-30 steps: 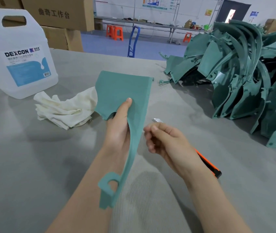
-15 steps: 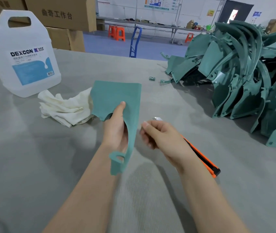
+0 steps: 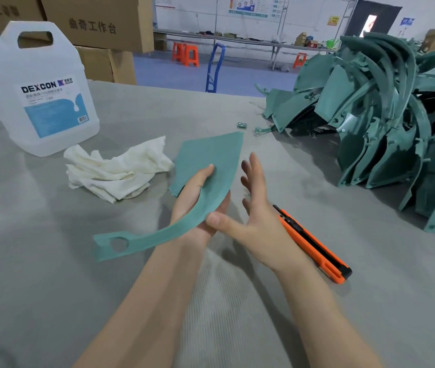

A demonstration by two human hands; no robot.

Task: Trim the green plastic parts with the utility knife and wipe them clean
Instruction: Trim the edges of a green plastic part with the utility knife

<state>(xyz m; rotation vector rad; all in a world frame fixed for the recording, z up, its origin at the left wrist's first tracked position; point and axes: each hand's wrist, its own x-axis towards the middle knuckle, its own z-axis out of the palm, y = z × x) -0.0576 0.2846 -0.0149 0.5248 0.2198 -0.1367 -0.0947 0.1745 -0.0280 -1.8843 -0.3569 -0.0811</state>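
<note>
Two bare hands meet over the middle of the gray counter (image 3: pixel 51 274). The left hand (image 3: pixel 191 191) grasps a green plastic part (image 3: pixel 211 158), with the thumb pressed on its upper face and the fingers (image 3: pixel 223 205) curled beneath. It holds the part above the counter, broad end toward the far edge and narrow, holed tail pointing to the left edge. The right hand (image 3: pixel 256 216) is released, fingers straight and spread, its thumb touching the part's near rim beside the left hand. An orange utility knife (image 3: pixel 314 245) lies untouched on the counter just right of the right wrist. A crumpled white cloth (image 3: pixel 115 171) sits left of the part, with a DEXCON jug (image 3: pixel 49 96) behind it toward the far left corner. A pile of green plastic parts (image 3: pixel 383 123) fills the far right corner, and one small green scrap (image 3: pixel 241 125) lies near it.
</note>
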